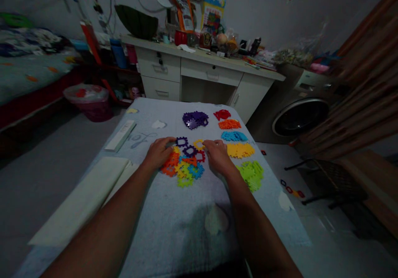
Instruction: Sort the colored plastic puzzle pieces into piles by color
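Note:
My left hand (159, 152) pinches the left edge of a dark purple square interlocking plastic piece (182, 142) with toothed edges. On the other side of a mixed pile, my right hand (217, 155) has its fingertips closed at a yellow open-framed piece (199, 144). Between the hands lies another purple frame piece (190, 151). Nearer me the pile holds orange pieces (169, 168), a red piece (200, 157), a blue piece (196, 170) and lime green pieces (185, 181), overlapping one another. The finger undersides are hidden.
Single-colour piles lie beyond and right: purple (195, 119), red (222, 114), orange (229, 124), blue (234, 136), yellow (240, 150) and green (251, 175). A white box (120, 136) and folded cloth (83, 199) lie left. Several pieces (292, 191) are on the floor by a chair (332, 182).

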Tool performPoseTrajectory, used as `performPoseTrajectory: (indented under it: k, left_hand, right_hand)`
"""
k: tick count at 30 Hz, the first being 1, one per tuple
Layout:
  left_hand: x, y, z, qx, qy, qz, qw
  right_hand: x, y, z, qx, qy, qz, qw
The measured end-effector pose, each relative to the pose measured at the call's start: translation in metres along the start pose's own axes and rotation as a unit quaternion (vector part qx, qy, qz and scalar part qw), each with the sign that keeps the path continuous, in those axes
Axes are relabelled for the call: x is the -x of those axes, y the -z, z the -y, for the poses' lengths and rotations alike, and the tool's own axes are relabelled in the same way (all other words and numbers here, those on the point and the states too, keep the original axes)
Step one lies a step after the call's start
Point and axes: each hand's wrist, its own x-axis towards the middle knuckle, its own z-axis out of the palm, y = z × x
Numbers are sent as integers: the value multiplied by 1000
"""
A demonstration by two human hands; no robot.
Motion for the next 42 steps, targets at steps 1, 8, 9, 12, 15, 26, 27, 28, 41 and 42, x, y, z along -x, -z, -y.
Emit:
performPoseTrajectory:
  k: [1,8,9,12,15,26,27,28,41,42]
  left_hand:
    - [0,0,0,-1,-3,1,1000]
    - [1,1,-1,-2,3,5,1000]
    - [1,2,-1,-2,2,5,1000]
    - [1,1,-1,-3,3,0,1000]
    - [0,-1,1,-4,2,-6,1000]
    - [-1,-1,1,-4,-3,-3,1000]
    - [-1,-1,1,-5,-1,-1,1000]
    - [0,-1,1,-7,1,1,1000]
    - [-2,-2,1,-17,11,-2,1000]
    - [-2,-2,1,-18,12,-3,1000]
  right_hand:
    - [-1,-3,5,-1,5,6,1000]
    - [-4,-11,10,14,15,22,1000]
    - [-4,-10,9,20,13,21,999]
    - [-5,-10,7,35,-1,23,999]
    - [-5,-8,4,35,-15,22,999]
    - [-5,8,-33,-134,-60,-129,981]
    - [-4,12,-40,-152,-73,-160,973]
    - [-3,16,-47,-166,-89,-190,963]
    - [18,32,-114,-169,-301,-305,888]
    - [19,31,-116,-158,-306,-301,889]
